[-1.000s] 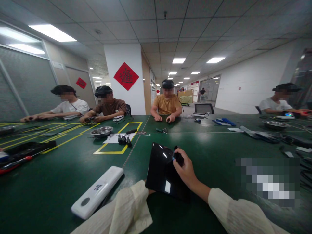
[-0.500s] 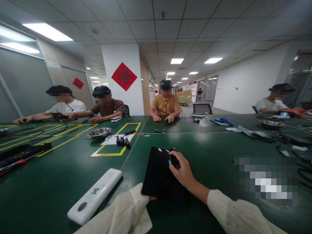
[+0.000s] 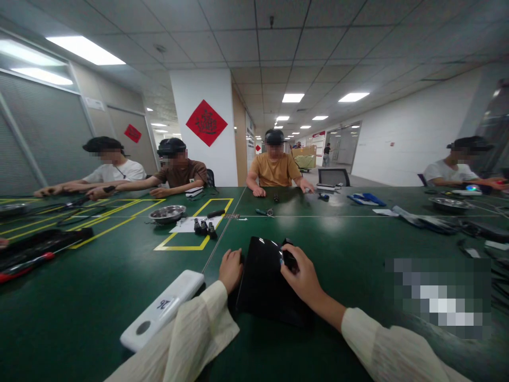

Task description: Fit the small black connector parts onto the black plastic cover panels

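A glossy black flat panel (image 3: 262,286) lies on the green table in front of me. My right hand (image 3: 304,273) is closed at the panel's upper right edge, gripping a small black object (image 3: 289,259) between thumb and fingers. A bluish spot shows by the thumb; the object's exact kind I cannot make out. Beside the panel's left edge, my left hand (image 3: 230,270) rests on the table with its fingers stretched forward, holding nothing that I can see. Left of that sleeve lies a white oblong case (image 3: 161,307) marked 26.
Beyond the panel are several black connectors (image 3: 204,228) on a paper, a metal bowl (image 3: 167,214) and small pliers (image 3: 265,213). At left lies a black tool tray (image 3: 47,246). Cables and bags (image 3: 425,220) cover the right side. Several co-workers sit around the table.
My left hand has come out from under the panel to its left side on the table. The panel sits lower. My right hand keeps its grip. The co-worker opposite has moved a hand sideways.
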`<action>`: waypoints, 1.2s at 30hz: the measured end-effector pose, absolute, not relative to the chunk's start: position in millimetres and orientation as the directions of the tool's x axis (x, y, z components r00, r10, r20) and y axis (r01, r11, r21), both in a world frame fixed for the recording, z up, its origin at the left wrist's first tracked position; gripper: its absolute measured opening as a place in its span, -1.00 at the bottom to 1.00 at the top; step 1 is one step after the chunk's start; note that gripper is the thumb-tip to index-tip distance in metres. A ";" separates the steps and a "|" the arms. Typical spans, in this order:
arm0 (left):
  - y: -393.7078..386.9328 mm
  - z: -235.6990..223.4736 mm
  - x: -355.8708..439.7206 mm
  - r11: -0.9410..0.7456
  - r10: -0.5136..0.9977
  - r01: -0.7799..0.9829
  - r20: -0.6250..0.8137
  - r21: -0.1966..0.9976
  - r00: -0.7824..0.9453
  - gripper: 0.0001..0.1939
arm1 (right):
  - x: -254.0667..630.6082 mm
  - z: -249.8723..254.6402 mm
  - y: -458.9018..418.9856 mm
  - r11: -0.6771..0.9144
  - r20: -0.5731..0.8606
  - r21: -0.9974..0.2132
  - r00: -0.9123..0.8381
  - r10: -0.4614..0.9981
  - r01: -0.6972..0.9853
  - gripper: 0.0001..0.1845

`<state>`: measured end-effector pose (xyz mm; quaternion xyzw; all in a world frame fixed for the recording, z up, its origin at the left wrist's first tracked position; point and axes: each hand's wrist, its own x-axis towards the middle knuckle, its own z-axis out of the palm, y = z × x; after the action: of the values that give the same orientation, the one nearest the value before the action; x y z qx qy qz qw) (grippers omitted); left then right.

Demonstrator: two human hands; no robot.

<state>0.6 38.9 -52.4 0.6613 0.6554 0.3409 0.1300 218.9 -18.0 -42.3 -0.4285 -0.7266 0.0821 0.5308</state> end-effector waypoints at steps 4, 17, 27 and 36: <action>47.8 -50.2 -1.9 0.013 0.948 0.709 0.216 0.705 -0.232 -0.52 | 219.0 -43.1 -18.0 0.597 0.673 -0.554 -0.109 0.731 0.581 -0.60; 38.8 -53.2 9.2 0.153 0.900 0.575 0.127 0.804 -0.417 -0.51 | 214.8 -44.7 -15.5 0.610 0.586 -0.538 -0.262 0.767 0.582 -0.50; 29.3 -43.3 19.1 0.172 0.888 0.565 0.122 0.807 -0.444 -0.59 | 220.5 -42.9 -36.0 0.752 0.826 -0.244 -0.274 0.492 0.612 -0.33; 26.5 -42.7 23.0 0.082 0.897 0.572 0.190 0.816 -0.400 -0.58 | 186.0 -39.4 -89.4 0.824 0.499 -0.127 -0.682 0.534 0.552 -0.46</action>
<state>23.0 26.5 -42.7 0.5158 0.7118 0.4394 0.1849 186.0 -89.4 -39.4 -0.2960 -0.9170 -0.0167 0.2669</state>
